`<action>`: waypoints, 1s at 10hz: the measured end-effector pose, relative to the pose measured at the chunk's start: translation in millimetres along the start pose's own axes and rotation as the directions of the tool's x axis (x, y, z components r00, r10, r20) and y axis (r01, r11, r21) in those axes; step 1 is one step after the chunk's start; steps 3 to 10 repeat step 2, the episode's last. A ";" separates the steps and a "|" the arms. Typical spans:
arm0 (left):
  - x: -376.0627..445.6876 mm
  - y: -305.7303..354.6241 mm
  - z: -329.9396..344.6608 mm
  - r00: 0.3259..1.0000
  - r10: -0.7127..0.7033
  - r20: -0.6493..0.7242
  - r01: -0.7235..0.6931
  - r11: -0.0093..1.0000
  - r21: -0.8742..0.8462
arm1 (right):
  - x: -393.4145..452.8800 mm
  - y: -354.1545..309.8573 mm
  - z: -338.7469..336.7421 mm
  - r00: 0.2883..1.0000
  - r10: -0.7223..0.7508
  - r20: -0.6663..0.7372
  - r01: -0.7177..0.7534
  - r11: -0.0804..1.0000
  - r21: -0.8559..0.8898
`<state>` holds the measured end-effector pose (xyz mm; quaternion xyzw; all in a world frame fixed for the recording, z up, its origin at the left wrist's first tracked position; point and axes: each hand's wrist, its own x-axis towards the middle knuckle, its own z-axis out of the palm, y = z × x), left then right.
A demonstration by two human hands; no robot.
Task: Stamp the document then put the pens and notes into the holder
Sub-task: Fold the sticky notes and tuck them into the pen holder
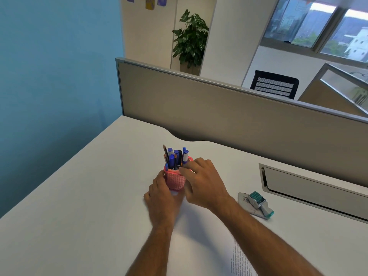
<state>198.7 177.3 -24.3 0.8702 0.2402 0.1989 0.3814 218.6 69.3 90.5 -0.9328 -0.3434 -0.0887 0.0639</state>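
Note:
A pink mesh holder (176, 181) stands on the white desk, filled with several blue-capped pens (176, 157) and a pencil. My left hand (161, 194) wraps the holder's left side and base. My right hand (203, 182) rests on the holder's right rim, fingertips touching the pens. A teal roller stamp (258, 203) lies on its side to the right, on a small white card (244, 199). The printed document (239, 257) lies at the near edge, partly under my right forearm. No loose notes are visible.
A grey partition (219, 108) runs along the desk's back edge. A recessed cable tray (310, 188) sits at the right. A blue wall stands to the left. Bare desk surface (79, 196) stretches left of the holder.

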 end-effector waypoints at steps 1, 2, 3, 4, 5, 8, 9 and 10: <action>2.8 0.7 -5.4 1.000 -0.020 0.014 0.021 0.998 -0.060 | -13.4 0.0 -12.1 0.990 0.001 -0.140 0.012 0.996 0.091; 0.6 -5.2 -8.1 0.999 -0.033 0.037 0.036 0.993 -0.109 | -27.6 0.1 -24.9 0.957 -0.008 -0.289 0.048 0.990 0.130; 0.6 -5.2 -8.1 0.999 -0.033 0.037 0.036 0.993 -0.109 | -27.6 0.1 -24.9 0.957 -0.008 -0.289 0.048 0.990 0.130; 0.6 -5.2 -8.1 0.999 -0.033 0.037 0.036 0.993 -0.109 | -27.6 0.1 -24.9 0.957 -0.008 -0.289 0.048 0.990 0.130; 0.6 -5.2 -8.1 0.999 -0.033 0.037 0.036 0.993 -0.109 | -27.6 0.1 -24.9 0.957 -0.008 -0.289 0.048 0.990 0.130; 0.6 -5.2 -8.1 0.999 -0.033 0.037 0.036 0.993 -0.109 | -27.6 0.1 -24.9 0.957 -0.008 -0.289 0.048 0.990 0.130; 0.6 -5.2 -8.1 0.999 -0.033 0.037 0.036 0.993 -0.109 | -27.6 0.1 -24.9 0.957 -0.008 -0.289 0.048 0.990 0.130; 0.6 -5.2 -8.1 0.999 -0.033 0.037 0.036 0.993 -0.109 | -27.6 0.1 -24.9 0.957 -0.008 -0.289 0.048 0.990 0.130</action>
